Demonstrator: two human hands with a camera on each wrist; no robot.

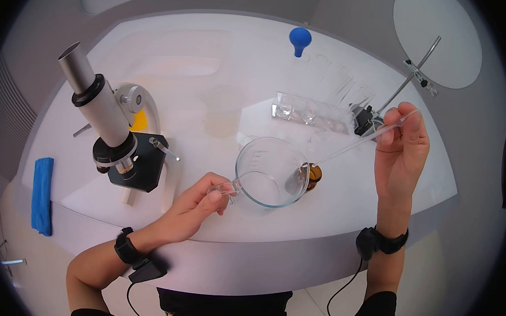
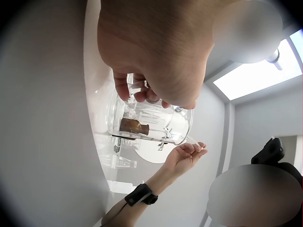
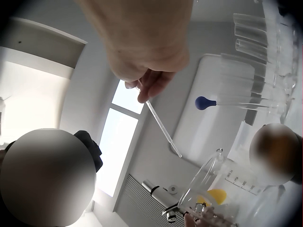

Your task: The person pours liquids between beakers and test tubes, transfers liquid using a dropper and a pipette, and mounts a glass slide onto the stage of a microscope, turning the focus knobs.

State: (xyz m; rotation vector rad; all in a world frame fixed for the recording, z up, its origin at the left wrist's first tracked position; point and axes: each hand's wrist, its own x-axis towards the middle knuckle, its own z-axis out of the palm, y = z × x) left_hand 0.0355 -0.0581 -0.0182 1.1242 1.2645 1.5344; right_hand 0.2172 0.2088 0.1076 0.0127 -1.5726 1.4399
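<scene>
In the head view my left hand [image 1: 190,209] grips the handle of a clear glass measuring cup [image 1: 270,203] with printed graduations. The cup is at the front middle of the white table. My right hand [image 1: 403,151], raised at the right, pinches the upper end of a thin clear glass rod [image 1: 351,146] between thumb and fingers. The rod slants down to the left, its lower tip overlapping the cup's right rim in the head view. From the right wrist view, the rod's tip [image 3: 179,155] hangs free in the air, above the cup [image 3: 208,165]. A brown glass bottle [image 1: 315,174] stands right beside the cup.
A microscope [image 1: 109,119] stands at the left, with a blue cloth [image 1: 42,195] by the table's left edge. Behind the cup are a clear rack [image 1: 310,110], several glass tubes and a blue rubber bulb [image 1: 300,39]. A clamp stand [image 1: 408,80] rises at the back right.
</scene>
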